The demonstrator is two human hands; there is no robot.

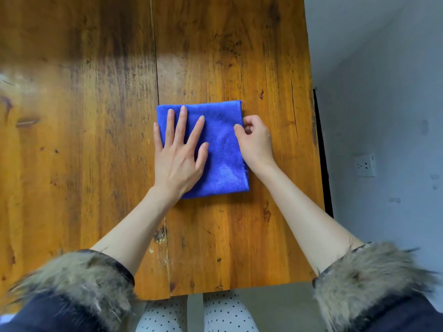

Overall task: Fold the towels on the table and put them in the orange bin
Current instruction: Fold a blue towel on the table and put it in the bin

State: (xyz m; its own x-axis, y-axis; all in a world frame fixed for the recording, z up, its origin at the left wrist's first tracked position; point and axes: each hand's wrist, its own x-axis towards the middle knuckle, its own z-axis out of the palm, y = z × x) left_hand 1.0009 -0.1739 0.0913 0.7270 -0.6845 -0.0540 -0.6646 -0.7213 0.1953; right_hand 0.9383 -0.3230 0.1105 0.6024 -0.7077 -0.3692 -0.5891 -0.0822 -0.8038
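— What's in front of you, biggest thing first?

— The wooden table [96,116], worn orange-brown planks with a seam running away from me. On it, a little right of that seam and near the table's right edge, lies the blue towel [223,149], flat, already folded into a neat rectangle by the look of its doubled right edge. I can't see the orange bin anywhere from here.

— How do you expect the towel to handle?

— Light and limp, I'd judge — a soft, fuzzy microfibre sort of cloth, nothing stiff or fragile in it. It should grip the wood a bit rather than slide, but the layers could slip over each other if I lift carelessly. The stitched right edge is the place to take hold, with the other side pinned so the fold stays square.

— And your hands?

— My left hand [178,152] lies palm-down on the towel's left half, fingers straight and spread, the little finger just off the cloth's left edge. My right hand [255,140] sits at the right edge, fingers curled, thumb and fingertips nipping the hem — the thumb tip resting on top of the cloth. Both forearms are bare, reaching forward out of fur-trimmed cuffs [374,279].
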